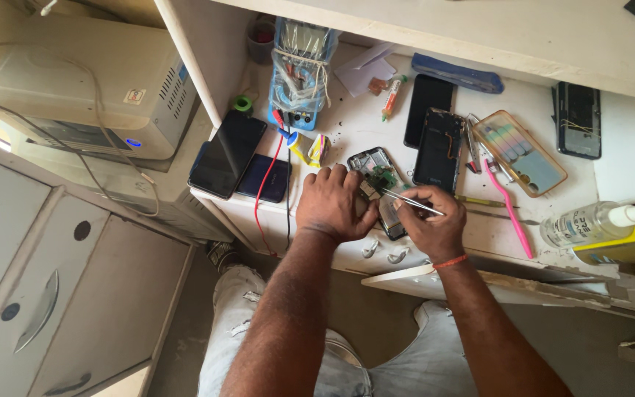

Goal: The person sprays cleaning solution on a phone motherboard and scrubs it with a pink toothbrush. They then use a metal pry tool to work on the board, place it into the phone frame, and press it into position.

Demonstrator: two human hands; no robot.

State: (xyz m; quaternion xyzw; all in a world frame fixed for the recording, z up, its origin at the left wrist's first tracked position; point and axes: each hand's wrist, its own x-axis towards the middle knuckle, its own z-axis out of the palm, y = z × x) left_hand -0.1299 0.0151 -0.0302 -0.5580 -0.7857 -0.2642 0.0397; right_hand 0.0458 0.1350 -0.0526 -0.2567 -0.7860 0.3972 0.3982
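Pink toothbrush point(509, 207) lies near the bench's point(626, 158) front edge, spray bottle point(593, 223) at its right end, multimeter point(300, 70) at the back, two phones point(227, 153) stacked at the left corner.

The left hand point(330, 203) covered the near-left part of the opened phone point(377, 184). At the desk's point(494, 228) right edge, the yellow bottle point(626, 248) was cut off. Parts on the phone's green board were too small to tell.
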